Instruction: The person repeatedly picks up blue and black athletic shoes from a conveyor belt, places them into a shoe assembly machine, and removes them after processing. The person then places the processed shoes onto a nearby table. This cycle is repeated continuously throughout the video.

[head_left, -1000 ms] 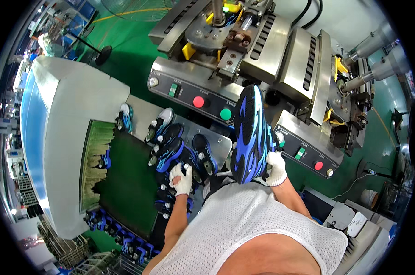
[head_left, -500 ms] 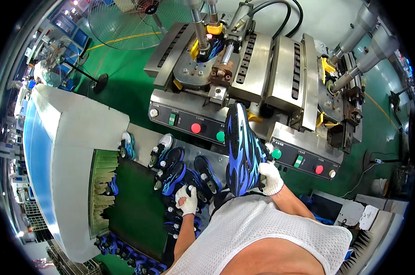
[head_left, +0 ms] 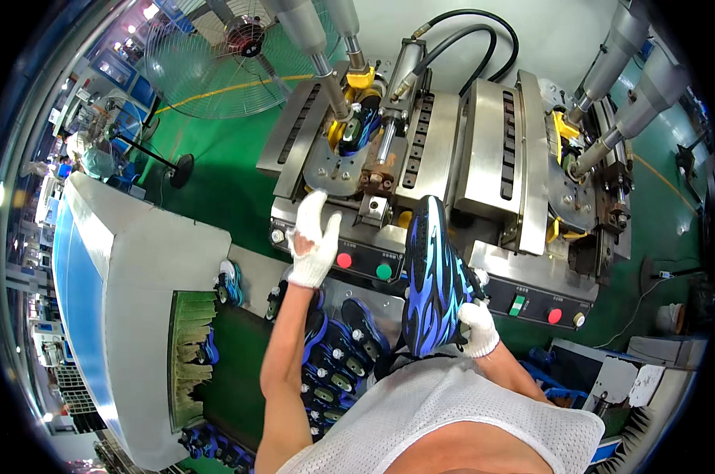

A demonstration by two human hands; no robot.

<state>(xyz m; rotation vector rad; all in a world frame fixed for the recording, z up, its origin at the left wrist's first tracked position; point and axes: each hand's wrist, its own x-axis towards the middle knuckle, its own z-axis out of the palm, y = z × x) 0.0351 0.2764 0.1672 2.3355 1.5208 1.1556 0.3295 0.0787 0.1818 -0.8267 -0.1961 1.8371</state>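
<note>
My right hand (head_left: 477,328), in a white knit glove, is closed around the heel side of a black, blue and purple sneaker (head_left: 432,284). The sneaker stands toe-up in front of my chest, its patterned sole facing left. My left hand (head_left: 314,245), gloved too, is raised over the left control panel (head_left: 363,265) of a metal press, fingers and thumb apart, holding nothing. Beyond that hand, another sneaker (head_left: 360,126) sits in the left press station beneath yellow pads (head_left: 360,77). Whether my left hand touches the panel I cannot tell.
Several sneakers (head_left: 367,336) are crowded below my left forearm. A conveyor with a bristle-curtained opening (head_left: 191,359) stands at left, with more shoes (head_left: 215,446) along its near side. The right press station (head_left: 567,189) is at far right. A large fan (head_left: 243,39) stands behind.
My left hand has gone from the shoes on the table up and forward to the press panel. My right hand still holds the sneaker. The view has shifted, showing more of the sneaker in the press.
</note>
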